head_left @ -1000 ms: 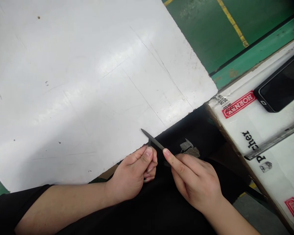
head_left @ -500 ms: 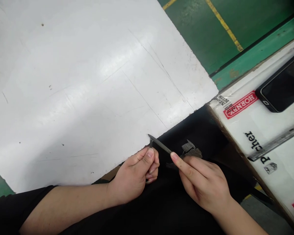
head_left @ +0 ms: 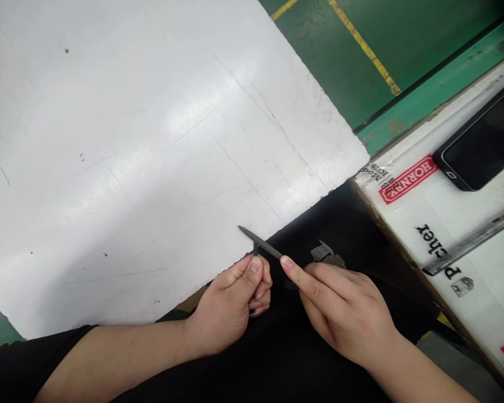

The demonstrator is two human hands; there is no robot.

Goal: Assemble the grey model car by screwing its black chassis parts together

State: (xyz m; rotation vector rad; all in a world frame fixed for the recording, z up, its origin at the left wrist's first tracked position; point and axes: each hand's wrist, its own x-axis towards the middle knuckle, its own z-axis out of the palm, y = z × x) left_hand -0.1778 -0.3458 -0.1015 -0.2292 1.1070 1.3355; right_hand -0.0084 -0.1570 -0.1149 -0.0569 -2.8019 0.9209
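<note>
1. While your left hand (head_left: 231,296) pinches a short dark stem (head_left: 255,249), your right hand (head_left: 340,316) holds the rear end of a slim pointed metal tool (head_left: 260,242); the hands nearly touch.
2. Its tip sits over the near edge of the white board (head_left: 151,168).
3. Brace both wrists and grip close to the tool's crossing point.

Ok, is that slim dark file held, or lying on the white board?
Held: the slim dark file lies under the right hand's forefinger, while the left hand pinches a short stem at its middle.
</note>
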